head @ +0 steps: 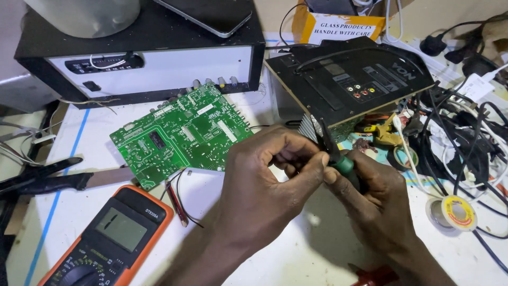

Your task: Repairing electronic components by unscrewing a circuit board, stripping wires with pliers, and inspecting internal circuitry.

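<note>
Both hands meet near the centre of the white workbench [296, 249]. The right hand [378, 204] grips a green-handled tool [346, 165], its dark tip pointing up and far. The left hand [264, 180] pinches at the tool's shaft with fingertips. A green circuit board [182, 132] lies far left of the hands. An orange-cased multimeter [108, 238] sits near left. A solder spool [457, 212] rests right.
</note>
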